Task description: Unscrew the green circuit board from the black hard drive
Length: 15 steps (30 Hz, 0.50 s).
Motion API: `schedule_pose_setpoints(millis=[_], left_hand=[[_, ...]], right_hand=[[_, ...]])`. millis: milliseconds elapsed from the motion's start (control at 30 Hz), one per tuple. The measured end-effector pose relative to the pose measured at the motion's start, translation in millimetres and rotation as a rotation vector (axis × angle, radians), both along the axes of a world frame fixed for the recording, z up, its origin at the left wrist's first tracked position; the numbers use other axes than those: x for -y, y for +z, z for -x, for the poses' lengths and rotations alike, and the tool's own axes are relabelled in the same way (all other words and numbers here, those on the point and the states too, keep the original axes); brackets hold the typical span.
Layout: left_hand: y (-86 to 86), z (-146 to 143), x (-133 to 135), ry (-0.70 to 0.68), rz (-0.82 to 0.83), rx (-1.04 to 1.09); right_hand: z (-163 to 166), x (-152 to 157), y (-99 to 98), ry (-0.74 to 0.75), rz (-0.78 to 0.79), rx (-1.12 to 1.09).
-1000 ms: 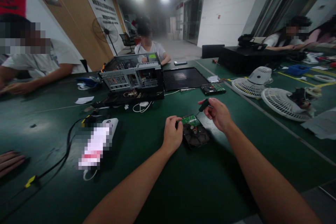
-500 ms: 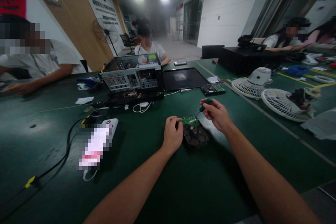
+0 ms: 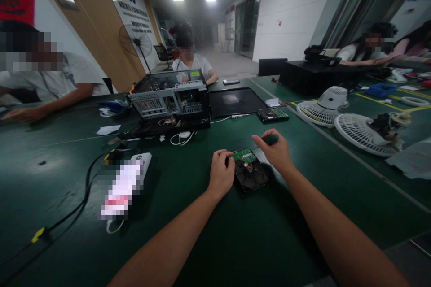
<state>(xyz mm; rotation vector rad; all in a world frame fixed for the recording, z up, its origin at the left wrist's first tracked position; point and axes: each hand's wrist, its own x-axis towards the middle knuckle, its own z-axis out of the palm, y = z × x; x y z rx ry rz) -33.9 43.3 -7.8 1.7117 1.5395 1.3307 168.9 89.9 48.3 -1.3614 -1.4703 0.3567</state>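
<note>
A hard drive (image 3: 253, 178) lies on the green table in front of me, its green circuit board (image 3: 244, 155) facing up at the far end. My left hand (image 3: 222, 171) grips the drive's left edge with curled fingers. Closed around the dark green handle of a screwdriver (image 3: 271, 139) is my right hand (image 3: 276, 151), just right of the drive. The screwdriver leans low, its thin shaft pointing left toward the circuit board's edge. Whether the tip touches the board I cannot tell.
An opened computer case (image 3: 170, 98) stands ahead, beside its black side panel (image 3: 235, 101). Another hard drive (image 3: 273, 114) lies nearby. White fan parts (image 3: 365, 132) are on the right, a phone (image 3: 124, 186) and black cable (image 3: 88, 184) on the left. Several people sit around.
My right hand has tipped the screwdriver from steep to nearly flat, its handle swinging right and down. The left hand and the hard drive have stayed in place.
</note>
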Motion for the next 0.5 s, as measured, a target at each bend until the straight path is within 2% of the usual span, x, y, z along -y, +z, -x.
schedule_pose_setpoints(millis=[300, 400, 500], left_hand=[[0.3, -0.1, -1.0, 0.006, 0.004, -0.002], [1.4, -0.1, -0.6, -0.003, 0.006, 0.0], [2.3, -0.6, 0.8, -0.005, 0.002, -0.005]], right_hand=[[4.9, 5.0, 3.8, -0.047, -0.048, -0.018], [-3.0, 3.3, 8.8, -0.16, -0.122, -0.042], [-22.1, -6.2, 10.2, -0.282, -0.116, -0.086]])
